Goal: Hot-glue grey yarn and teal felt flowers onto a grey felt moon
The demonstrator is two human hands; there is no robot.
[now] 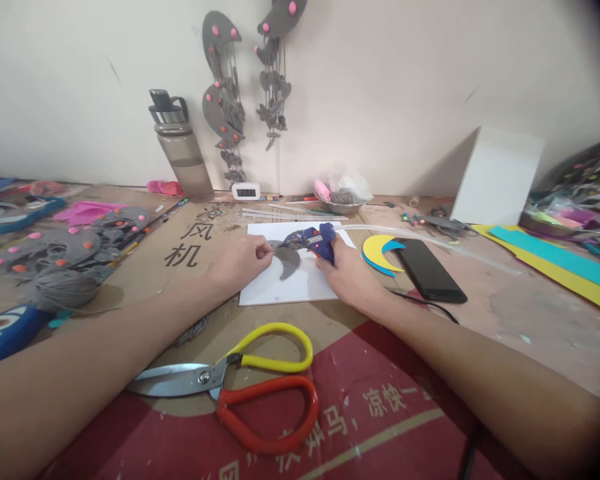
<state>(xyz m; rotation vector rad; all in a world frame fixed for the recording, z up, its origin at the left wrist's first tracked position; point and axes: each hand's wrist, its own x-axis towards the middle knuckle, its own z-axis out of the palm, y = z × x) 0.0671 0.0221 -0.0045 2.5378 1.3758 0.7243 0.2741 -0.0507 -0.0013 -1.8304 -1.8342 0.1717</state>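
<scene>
gray water bottle (pixel 184 157), white digital clock (pixel 246 191), black phone (pixel 429 270)

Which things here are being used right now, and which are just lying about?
In use:
- blue glue gun
- grey crescent
- white sheet

Seemingly just lying about:
- black phone
- water bottle
- small clock
- open scissors, maybe for later

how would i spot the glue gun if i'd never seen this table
Start at the white sheet lying flat on the cardboard, mid-view. Above it, the right hand grips the glue gun, aimed left toward the grey crescent. Its dark blue body and gun shape set it apart from the flat black phone farther right.
</scene>
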